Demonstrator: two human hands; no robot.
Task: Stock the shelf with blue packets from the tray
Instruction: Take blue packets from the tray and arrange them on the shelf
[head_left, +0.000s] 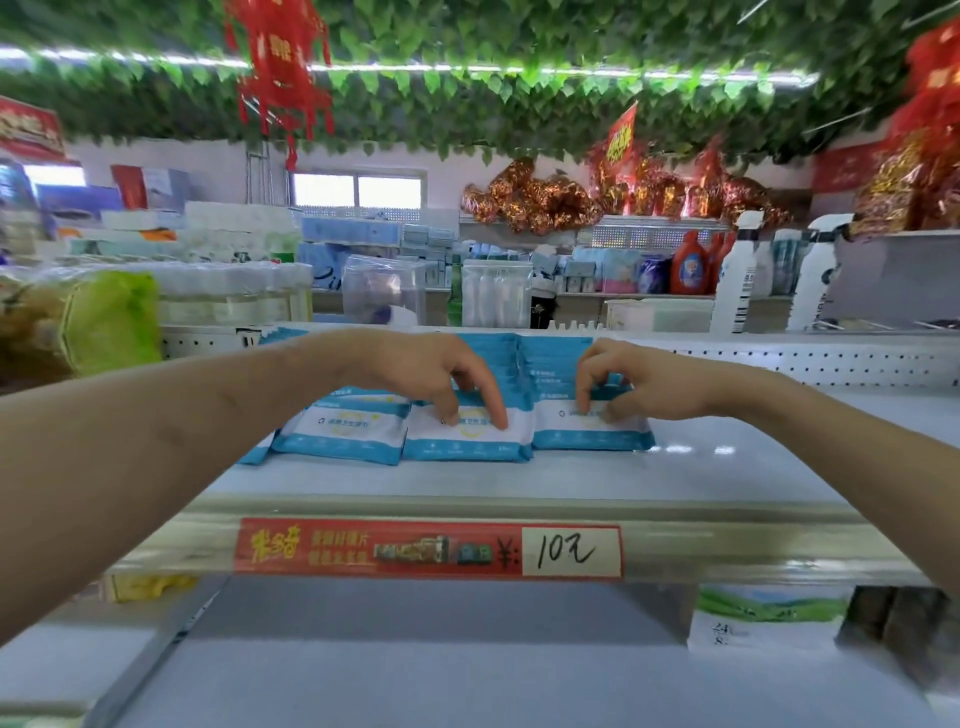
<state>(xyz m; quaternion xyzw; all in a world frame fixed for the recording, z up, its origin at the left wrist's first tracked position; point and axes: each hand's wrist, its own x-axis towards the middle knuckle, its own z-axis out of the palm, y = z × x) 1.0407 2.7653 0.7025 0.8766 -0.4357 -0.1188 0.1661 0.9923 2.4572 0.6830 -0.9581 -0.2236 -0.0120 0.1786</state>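
L→R: left packet sits face-out near the front of the shelf, untouched. Your left hand has fingertips down on mid packet. Thumb hidden, so can't tell if that's a pinch or just a press. Your right hand pinches right packet near its top edge, thumb + index. More pkts in rows behind. Tray not in view. Pkts look light, soft, slick film, prob. flop or slide. Take by top seam or across the width, not the belly.
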